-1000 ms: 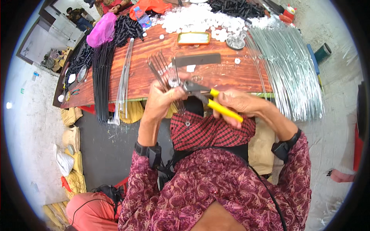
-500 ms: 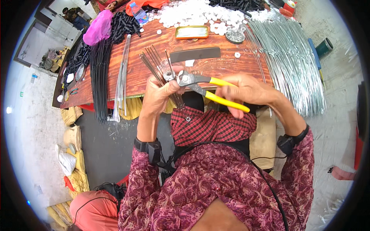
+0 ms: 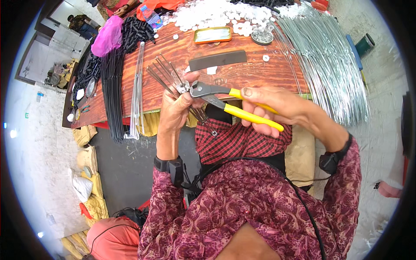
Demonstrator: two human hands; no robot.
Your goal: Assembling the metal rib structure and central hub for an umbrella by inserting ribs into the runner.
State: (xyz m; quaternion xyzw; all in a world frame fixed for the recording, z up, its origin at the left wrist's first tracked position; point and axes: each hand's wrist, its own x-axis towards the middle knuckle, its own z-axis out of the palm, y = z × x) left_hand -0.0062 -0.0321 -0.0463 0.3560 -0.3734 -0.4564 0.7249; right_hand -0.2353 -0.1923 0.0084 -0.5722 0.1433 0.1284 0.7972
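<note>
My left hand (image 3: 172,110) is closed around a bundle of thin dark metal ribs (image 3: 202,118). Their upper ends fan out above the fingers, and the lower ends hang below the palm. A small clear and silvery hub (image 3: 183,87) shows among the ribs beside my thumb and fingertips. Yellow-handled pincers (image 3: 255,117) are in my right hand (image 3: 277,103), its thumb on the upper handle and its fingers around the grips. The dark head of the pincers is right at the hub; whether the jaws bite on anything is too small to tell.
On the wooden table (image 3: 169,41) lie a dark flat bar (image 3: 217,60), an orange-rimmed tin (image 3: 212,35), a round dish (image 3: 262,36), white caps (image 3: 208,15), black rods (image 3: 113,95), silvery wires (image 3: 329,65) and a pink bag (image 3: 107,37). A person (image 3: 82,27) is at the far left.
The pincers' head has shifted slightly left against the hub. My right fingers have wrapped further round the handles, and the ribs in my left hand have tilted left.
</note>
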